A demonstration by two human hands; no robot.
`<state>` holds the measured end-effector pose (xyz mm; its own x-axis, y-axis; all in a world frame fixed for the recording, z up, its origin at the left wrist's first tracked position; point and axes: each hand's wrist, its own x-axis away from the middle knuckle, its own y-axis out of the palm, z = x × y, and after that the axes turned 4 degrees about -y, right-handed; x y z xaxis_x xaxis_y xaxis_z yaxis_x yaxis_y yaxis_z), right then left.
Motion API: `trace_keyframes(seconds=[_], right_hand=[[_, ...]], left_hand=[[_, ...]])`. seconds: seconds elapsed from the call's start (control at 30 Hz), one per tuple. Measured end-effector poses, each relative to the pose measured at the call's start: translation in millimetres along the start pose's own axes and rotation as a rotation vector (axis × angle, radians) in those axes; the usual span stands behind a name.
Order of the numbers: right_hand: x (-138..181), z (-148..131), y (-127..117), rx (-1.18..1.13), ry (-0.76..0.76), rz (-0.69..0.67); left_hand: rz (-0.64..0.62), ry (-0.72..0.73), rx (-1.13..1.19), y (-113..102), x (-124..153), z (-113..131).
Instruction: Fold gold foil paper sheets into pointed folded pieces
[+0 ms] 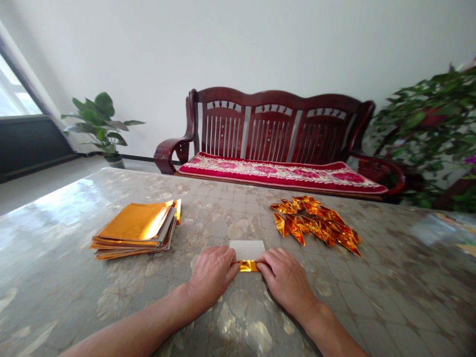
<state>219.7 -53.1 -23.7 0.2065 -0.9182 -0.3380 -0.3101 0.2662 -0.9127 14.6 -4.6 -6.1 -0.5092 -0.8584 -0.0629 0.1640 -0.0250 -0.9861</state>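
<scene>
A sheet of gold foil paper (pixel 247 248) lies flat on the table between my hands, pale side up. Its near edge is folded over, showing a shiny gold strip. My left hand (pixel 213 271) pinches the left end of that fold. At the right end, my right hand (pixel 284 277) grips the fold with thumb and fingers closed. To the left stands a stack of gold foil sheets (pixel 136 223), its edges uneven. Several folded gold foil pieces (pixel 316 223) with pointed ends lie in a heap to the right.
The table (pixel 208 213) has a glossy patterned cover. Behind it stands a dark red wooden bench (pixel 275 129) with a floral seat cover (pixel 282 173). A potted plant (pixel 106 119) is at the left, leafy plants (pixel 435 119) at the right. Clear plastic (pixel 442 228) lies near the right edge.
</scene>
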Motion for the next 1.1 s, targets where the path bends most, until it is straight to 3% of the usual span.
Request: trace_keyframes(seconds=[0.87, 1.1], right_hand=[[1, 0, 2, -0.010, 0.011, 0.033], [1, 0, 2, -0.006, 0.009, 0.044]], left_hand=[[0.016, -0.017, 0.120, 0, 1, -3], [0.104, 0.199, 0.131, 9, 2, -5]])
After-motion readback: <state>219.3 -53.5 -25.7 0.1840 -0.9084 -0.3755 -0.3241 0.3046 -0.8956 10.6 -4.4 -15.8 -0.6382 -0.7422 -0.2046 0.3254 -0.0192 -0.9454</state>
